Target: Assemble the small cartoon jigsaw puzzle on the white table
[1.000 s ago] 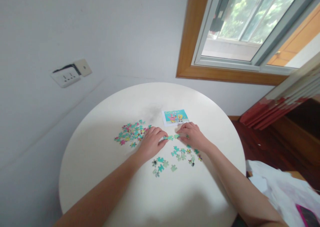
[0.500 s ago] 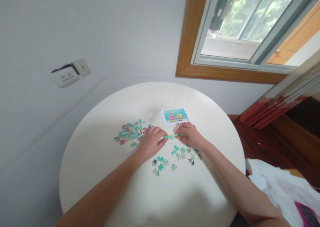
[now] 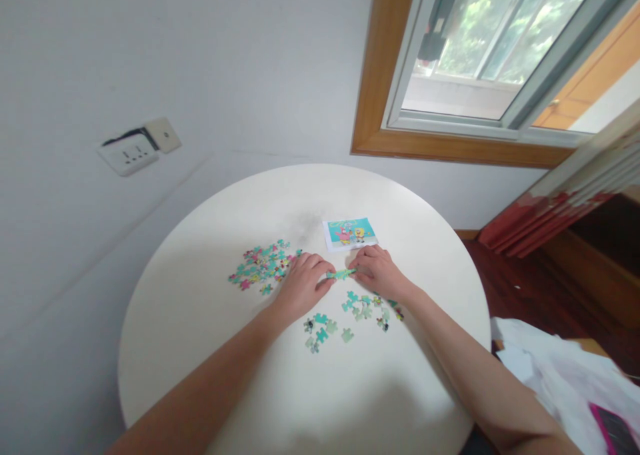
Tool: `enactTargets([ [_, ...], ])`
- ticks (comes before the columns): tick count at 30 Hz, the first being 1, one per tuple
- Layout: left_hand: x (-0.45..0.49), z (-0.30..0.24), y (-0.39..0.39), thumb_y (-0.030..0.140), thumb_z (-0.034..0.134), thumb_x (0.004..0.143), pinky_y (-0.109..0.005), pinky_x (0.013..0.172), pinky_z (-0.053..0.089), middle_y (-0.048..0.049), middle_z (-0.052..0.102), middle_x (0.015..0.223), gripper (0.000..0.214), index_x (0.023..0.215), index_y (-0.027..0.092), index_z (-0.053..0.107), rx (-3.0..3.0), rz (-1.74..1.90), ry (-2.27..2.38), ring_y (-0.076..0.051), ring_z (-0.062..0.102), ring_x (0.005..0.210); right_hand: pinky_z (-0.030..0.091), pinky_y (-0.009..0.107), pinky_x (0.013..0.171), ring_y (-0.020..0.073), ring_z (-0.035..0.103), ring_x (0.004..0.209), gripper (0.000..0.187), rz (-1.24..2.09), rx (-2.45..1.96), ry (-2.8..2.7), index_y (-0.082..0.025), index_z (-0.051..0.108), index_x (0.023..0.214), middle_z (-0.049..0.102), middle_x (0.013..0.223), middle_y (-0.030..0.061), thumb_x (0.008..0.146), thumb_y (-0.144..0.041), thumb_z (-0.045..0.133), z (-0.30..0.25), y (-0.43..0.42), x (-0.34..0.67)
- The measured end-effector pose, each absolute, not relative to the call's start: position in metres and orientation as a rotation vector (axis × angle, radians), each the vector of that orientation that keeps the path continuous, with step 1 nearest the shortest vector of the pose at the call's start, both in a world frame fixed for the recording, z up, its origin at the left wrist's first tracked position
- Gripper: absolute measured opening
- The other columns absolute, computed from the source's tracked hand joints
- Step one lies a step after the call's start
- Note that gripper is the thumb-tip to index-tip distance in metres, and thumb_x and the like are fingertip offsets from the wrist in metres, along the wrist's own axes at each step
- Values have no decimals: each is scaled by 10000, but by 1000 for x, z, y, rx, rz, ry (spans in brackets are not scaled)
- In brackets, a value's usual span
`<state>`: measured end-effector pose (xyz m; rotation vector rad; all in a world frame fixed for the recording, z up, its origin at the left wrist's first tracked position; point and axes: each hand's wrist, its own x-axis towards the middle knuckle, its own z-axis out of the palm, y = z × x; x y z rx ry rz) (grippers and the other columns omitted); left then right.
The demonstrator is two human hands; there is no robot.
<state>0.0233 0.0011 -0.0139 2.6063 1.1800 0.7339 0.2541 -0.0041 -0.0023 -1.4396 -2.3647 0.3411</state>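
Observation:
Between my two hands lies a short row of teal and yellow-green jigsaw pieces [image 3: 341, 275]. My left hand [image 3: 306, 279] is closed at the row's left end, thumb and fingers pinching it. At the right end my right hand [image 3: 379, 268] also pinches with its fingertips, and the row shows no gap there. A picture card [image 3: 351, 233] with a pink and a yellow cartoon figure lies just beyond the right hand. Left of my left hand spreads a heap of mixed jigsaw pieces [image 3: 263, 265]. Nearer to me are loose teal and pale green pieces [image 3: 322, 335].
The round white table [image 3: 190, 321] stands against a wall with a socket [image 3: 129, 155]. More loose pieces [image 3: 367, 306] lie below my right forearm. At the right are a red and cream curtain [image 3: 530, 215], white plastic bags [image 3: 555, 375] and a pink-edged phone-like object [image 3: 615, 429].
My right hand has shifted slightly left, closing the small gap at the right end of the row of pieces. My left hand has stayed in place.

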Motion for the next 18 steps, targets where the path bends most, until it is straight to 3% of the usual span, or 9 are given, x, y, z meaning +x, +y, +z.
enactTargets([
  [18,23,-13,1,261,622,872,-376,906,384,-27,604,959,100,964,223,622,2614,733,1178,-224,495,987,335,369,850,220,485,1011,188,288,-1353,-2418,-287,728,966,595,1043,56,854,-190,611,7,-7,256],
])
